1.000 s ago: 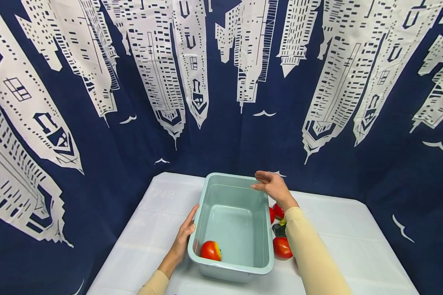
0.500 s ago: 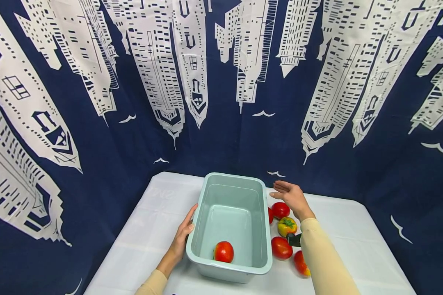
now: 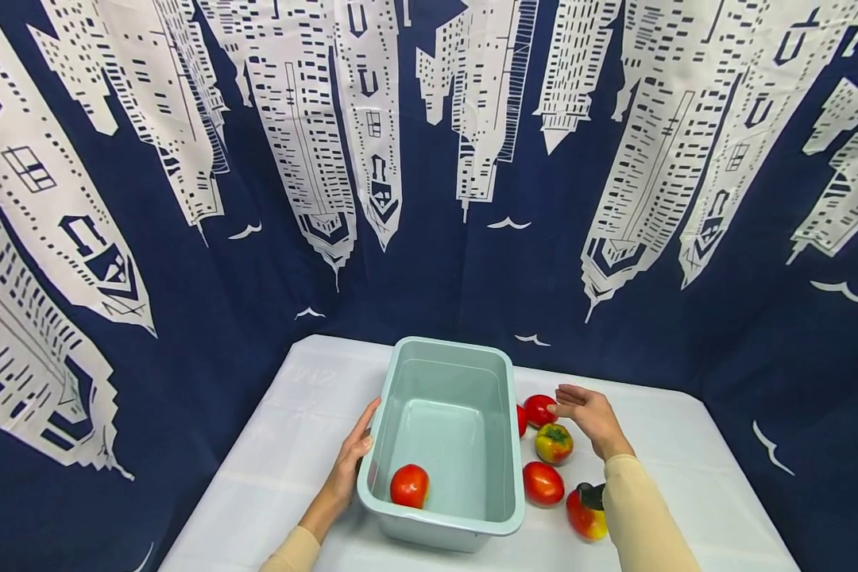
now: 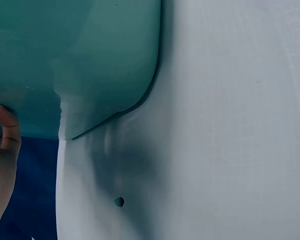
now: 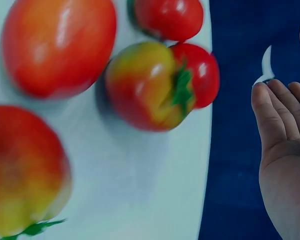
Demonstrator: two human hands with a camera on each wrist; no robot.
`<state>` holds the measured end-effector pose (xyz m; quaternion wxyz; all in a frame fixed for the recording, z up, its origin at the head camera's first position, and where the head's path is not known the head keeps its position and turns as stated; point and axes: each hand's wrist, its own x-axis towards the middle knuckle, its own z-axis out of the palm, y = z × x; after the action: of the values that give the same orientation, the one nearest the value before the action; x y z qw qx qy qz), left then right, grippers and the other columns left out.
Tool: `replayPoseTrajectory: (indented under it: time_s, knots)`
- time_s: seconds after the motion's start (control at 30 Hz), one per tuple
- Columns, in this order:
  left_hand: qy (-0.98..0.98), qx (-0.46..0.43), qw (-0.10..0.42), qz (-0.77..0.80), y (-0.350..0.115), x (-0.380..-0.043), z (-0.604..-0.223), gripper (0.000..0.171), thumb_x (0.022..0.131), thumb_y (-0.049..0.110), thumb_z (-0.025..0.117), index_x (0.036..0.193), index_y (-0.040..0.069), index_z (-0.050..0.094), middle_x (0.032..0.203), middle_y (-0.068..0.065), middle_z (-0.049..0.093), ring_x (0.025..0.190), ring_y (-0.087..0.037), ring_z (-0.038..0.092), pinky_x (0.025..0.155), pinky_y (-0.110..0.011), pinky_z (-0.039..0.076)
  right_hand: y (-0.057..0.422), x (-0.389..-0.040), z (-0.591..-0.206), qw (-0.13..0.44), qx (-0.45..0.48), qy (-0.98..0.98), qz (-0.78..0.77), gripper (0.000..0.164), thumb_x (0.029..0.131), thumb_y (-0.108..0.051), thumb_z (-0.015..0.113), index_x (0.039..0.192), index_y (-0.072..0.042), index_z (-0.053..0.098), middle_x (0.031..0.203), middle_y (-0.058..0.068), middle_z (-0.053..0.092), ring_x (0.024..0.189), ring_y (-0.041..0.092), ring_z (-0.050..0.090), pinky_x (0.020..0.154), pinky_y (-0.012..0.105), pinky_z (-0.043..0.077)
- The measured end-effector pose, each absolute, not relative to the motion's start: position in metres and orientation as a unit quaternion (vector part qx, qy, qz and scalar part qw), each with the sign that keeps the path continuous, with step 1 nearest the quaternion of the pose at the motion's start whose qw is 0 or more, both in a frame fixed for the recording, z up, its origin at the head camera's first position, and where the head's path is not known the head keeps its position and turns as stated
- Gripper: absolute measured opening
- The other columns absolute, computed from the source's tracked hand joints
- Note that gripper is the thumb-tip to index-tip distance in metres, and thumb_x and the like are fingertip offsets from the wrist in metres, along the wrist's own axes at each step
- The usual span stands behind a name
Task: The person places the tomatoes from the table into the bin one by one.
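White table [image 3: 693, 469], skyline cloth [image 3: 436, 294] behind.
Against left wall of green bin [image 3: 429, 538], left hand [image 3: 346, 465], fingers extended; left of outstretched fingertips of right hand [image 3: 593, 417], red tomato [image 3: 539, 410].

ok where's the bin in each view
Head: the bin sits low, near the middle, with the left hand at its left side.
Left wrist: upper left, cut off by the frame.
Right wrist: not in it.
Shared landmark: the white table, seen in all three views.
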<state>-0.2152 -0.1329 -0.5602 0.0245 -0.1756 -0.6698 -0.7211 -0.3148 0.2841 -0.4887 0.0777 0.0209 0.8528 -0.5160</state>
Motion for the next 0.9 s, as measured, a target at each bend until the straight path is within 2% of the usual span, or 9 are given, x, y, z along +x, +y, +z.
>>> replayPoseTrajectory:
  time_s: [0.27,0.5,0.73,0.9]
  knots:
    - [-0.671,-0.178,0.020,-0.719,-0.135,-0.213,-0.561,0.062,0.094,0.025,0.031,0.156,0.025,0.021,0.157,-0.022,0.028,0.132,-0.017,0.046,0.102,-0.045,0.034,0.298,-0.306,-0.516,0.093,0.066,0.851,-0.512,0.071,0.088,-0.021,0.066,0.146,0.006,0.035,0.148,0.028,0.041,0.137,0.042,0.040,0.112,0.056,0.028]
    - [-0.668,-0.184,0.019,-0.721,-0.135,-0.216,-0.563,0.061,0.095,0.025,0.031,0.156,0.024,0.021,0.155,-0.010,0.036,0.128,-0.011,0.048,0.102,-0.045,0.036,0.302,-0.299,-0.532,0.101,0.091,0.844,-0.519,0.072,0.088,-0.018,0.066,0.146,0.007,0.033,0.149,0.028,0.039,0.138,0.042,0.037,0.113,0.055,0.027]
    - [-0.670,-0.193,0.024,-0.716,-0.139,-0.217,-0.562,0.061,0.096,0.025,0.031,0.156,0.024,0.021,0.158,-0.023,0.025,0.133,-0.018,0.045,0.102,-0.040,0.037,0.302,-0.294,-0.544,0.105,0.103,0.839,-0.525,0.075,0.085,-0.014,0.067,0.148,0.006,0.032,0.150,0.028,0.037,0.139,0.043,0.035,0.113,0.056,0.025]
    - [-0.672,-0.188,0.023,-0.716,-0.139,-0.217,-0.563,0.062,0.095,0.025,0.032,0.156,0.024,0.022,0.157,-0.019,0.029,0.132,-0.016,0.046,0.102,-0.041,0.037,0.301,-0.293,-0.551,0.109,0.106,0.853,-0.499,0.080,0.081,-0.016,0.072,0.147,0.006,0.033,0.148,0.029,0.039,0.137,0.044,0.037,0.112,0.058,0.025]
